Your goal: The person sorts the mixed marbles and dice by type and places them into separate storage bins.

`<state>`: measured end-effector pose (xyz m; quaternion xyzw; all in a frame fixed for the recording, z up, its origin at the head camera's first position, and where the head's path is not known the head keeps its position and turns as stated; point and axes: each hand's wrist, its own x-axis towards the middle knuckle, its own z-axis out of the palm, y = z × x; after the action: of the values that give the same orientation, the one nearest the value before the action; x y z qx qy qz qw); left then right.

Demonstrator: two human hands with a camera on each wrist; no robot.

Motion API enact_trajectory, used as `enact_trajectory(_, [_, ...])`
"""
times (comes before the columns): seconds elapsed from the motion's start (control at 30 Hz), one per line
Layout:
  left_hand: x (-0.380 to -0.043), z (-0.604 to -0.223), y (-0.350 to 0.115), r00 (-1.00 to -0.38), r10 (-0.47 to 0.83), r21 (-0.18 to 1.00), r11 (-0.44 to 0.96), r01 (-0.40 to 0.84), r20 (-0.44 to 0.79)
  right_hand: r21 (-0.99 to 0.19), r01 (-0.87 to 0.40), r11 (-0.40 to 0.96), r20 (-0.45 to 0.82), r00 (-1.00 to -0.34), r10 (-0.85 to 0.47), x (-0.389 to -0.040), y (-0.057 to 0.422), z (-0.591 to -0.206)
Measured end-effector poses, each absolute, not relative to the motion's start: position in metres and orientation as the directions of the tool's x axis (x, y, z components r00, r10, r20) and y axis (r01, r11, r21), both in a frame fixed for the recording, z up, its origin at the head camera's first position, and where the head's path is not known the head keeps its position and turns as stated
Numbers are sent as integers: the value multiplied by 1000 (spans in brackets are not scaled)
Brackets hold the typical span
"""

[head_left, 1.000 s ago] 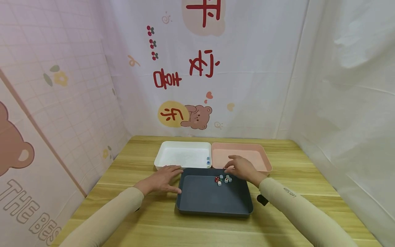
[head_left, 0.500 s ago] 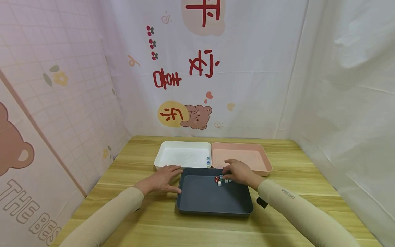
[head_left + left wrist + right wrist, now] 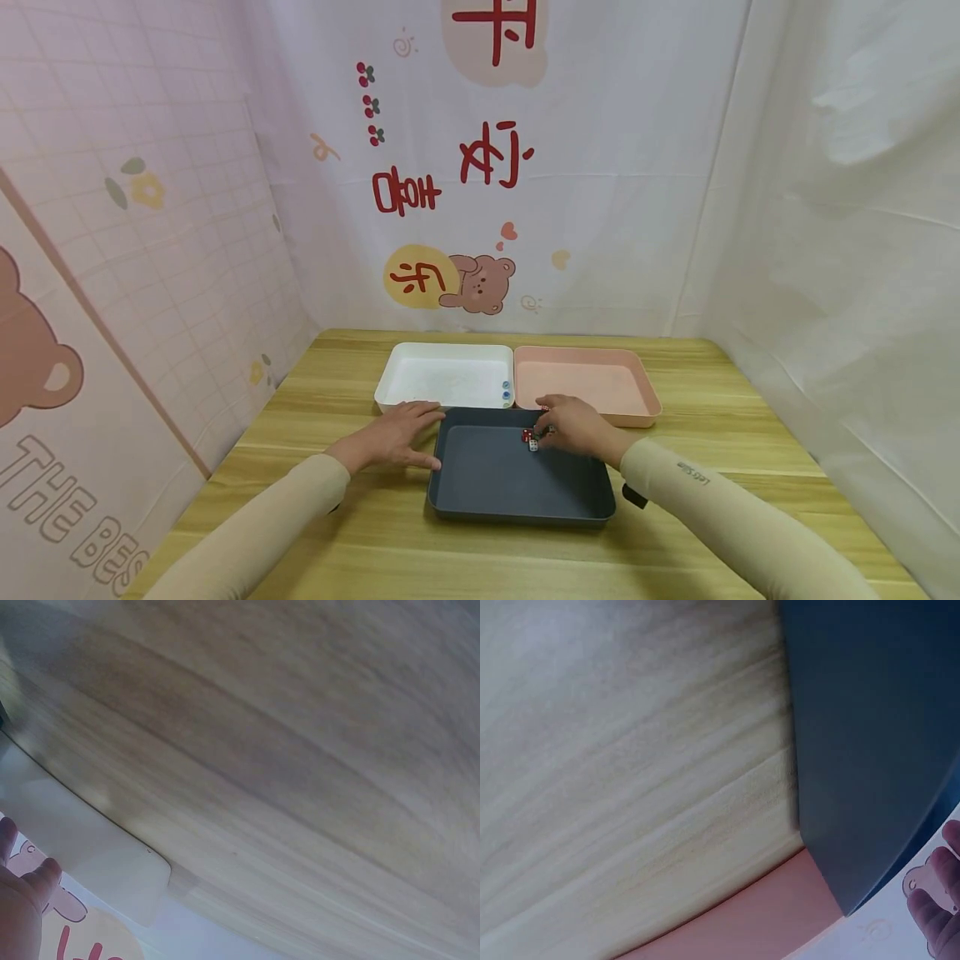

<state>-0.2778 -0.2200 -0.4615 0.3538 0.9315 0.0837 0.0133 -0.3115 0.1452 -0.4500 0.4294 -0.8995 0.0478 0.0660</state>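
My left hand [image 3: 392,435] spreads its fingers along the left side of the dark grey tray [image 3: 495,492], thumb at the rim and fingertips by the far corner. My right hand [image 3: 576,427] reaches over the tray's far right part, fingers bent down among several small dice. A red die [image 3: 527,435] and a white die [image 3: 533,446] show just left of its fingertips; other dice are partly hidden beneath the hand. I cannot tell whether a die is pinched. In the right wrist view only some fingers [image 3: 937,889] show, above the tray's wall.
Behind the dark tray stand a white tray [image 3: 450,379] and a pink tray [image 3: 592,379], side by side. Small blue pieces [image 3: 506,395] lie at the white tray's right end. A red die [image 3: 545,408] shows at the pink tray's near edge. The wooden table [image 3: 720,417] is backed by printed cloth.
My right hand has come down from the pink tray's near edge and moved slightly left and nearer, over the dice, covering several of them. My left hand has stayed in place.
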Motion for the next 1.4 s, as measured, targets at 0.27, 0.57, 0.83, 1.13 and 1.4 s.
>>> enact_trajectory(0.27, [-277, -461, -220, -755, 656, 167, 741, 650, 25, 2, -801, 599, 168, -591, -789, -311, 143, -459])
enact_trajectory(0.57, [-277, -461, -220, -757, 653, 170, 744, 646, 21, 19, -774, 632, 135, -625, -769, -310, 139, -463])
enact_trajectory(0.83, [-276, -460, -220, -760, 649, 169, 747, 642, 18, 34, -756, 653, 119, -646, -754, -308, 137, -465])
enact_trajectory(1.13, [-276, -460, -220, -761, 648, 171, 748, 641, 17, 30, -764, 645, 131, -636, -760, -307, 137, -465])
enact_trajectory(1.4, [-276, -461, -221, -762, 647, 167, 749, 641, 19, 35, -767, 640, 151, -629, -762, -309, 139, -467])
